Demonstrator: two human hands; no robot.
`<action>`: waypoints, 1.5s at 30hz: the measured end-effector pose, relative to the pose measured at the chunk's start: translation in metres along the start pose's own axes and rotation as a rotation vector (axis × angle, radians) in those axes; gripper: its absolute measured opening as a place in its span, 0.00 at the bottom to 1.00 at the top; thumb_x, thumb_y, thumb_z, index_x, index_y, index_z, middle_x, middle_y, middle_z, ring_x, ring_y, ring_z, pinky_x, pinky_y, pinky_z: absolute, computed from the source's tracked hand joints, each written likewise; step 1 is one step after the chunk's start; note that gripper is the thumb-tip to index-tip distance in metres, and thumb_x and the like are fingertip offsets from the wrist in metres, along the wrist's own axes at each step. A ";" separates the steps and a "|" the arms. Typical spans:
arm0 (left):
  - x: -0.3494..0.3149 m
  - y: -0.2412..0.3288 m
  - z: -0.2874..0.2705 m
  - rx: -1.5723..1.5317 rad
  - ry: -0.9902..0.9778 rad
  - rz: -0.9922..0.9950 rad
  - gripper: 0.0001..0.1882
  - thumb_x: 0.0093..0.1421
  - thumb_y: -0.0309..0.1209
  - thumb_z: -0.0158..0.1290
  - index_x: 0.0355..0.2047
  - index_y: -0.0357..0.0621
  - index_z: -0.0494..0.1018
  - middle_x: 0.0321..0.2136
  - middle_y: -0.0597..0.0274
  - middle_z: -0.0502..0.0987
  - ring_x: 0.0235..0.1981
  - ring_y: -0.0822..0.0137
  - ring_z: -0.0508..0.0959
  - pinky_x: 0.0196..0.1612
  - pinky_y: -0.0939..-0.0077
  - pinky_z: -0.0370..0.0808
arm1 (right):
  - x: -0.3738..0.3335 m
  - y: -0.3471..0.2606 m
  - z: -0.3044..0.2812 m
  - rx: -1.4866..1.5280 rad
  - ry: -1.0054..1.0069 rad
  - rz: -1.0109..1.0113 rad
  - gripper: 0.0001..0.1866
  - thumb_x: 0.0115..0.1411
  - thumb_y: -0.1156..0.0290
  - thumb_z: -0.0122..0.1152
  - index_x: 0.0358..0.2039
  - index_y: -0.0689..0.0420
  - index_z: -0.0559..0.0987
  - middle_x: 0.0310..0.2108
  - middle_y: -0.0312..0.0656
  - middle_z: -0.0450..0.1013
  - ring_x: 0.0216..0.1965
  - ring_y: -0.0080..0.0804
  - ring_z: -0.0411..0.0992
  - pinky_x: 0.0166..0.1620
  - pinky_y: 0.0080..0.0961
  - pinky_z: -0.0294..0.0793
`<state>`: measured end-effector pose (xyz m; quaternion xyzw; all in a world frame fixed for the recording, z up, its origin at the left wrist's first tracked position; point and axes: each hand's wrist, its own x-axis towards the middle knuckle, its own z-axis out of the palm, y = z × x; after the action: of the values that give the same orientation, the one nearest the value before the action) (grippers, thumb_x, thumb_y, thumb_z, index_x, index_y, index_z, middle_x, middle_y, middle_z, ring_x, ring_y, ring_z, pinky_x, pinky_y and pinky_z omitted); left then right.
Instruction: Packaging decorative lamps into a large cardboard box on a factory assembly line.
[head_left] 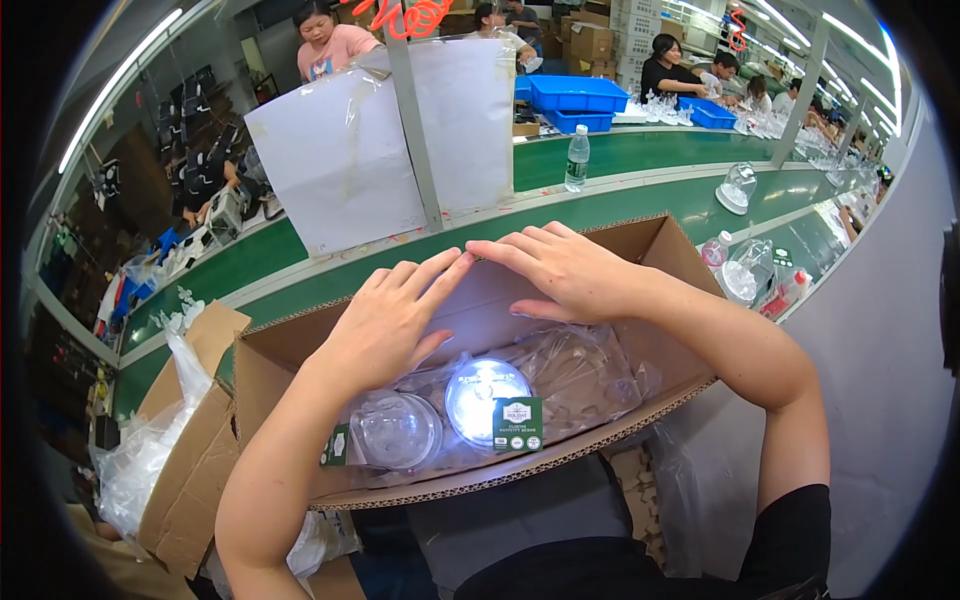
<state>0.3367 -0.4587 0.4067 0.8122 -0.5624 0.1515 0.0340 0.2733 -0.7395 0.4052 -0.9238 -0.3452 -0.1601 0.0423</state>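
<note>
An open cardboard box stands in front of me. My left hand and my right hand meet at its far rim, fingertips nearly touching. Their fingers are stretched out and hold nothing. Below them, inside the box, a round dome with a lit white base glows in clear plastic, a green card tag at its edge. Left of it lies an unlit clear dome, with another green tag partly hidden by my left forearm. Crumpled clear plastic wrap fills the right side.
Beyond the box runs a green conveyor belt with a water bottle and a clear dome. White boards stand behind a metal post. Another carton with plastic bags sits left. Several people work beyond, near blue bins.
</note>
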 end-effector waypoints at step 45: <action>0.001 0.001 -0.002 -0.007 0.006 0.004 0.45 0.57 0.36 0.65 0.72 0.41 0.56 0.68 0.59 0.64 0.52 0.57 0.73 0.58 0.61 0.71 | 0.001 0.004 0.004 0.006 0.002 -0.003 0.43 0.63 0.61 0.66 0.75 0.51 0.57 0.55 0.44 0.71 0.51 0.42 0.71 0.54 0.38 0.68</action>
<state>0.3357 -0.4599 0.4092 0.8105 -0.5644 0.1519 0.0383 0.2775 -0.7416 0.4018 -0.9230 -0.3470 -0.1598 0.0453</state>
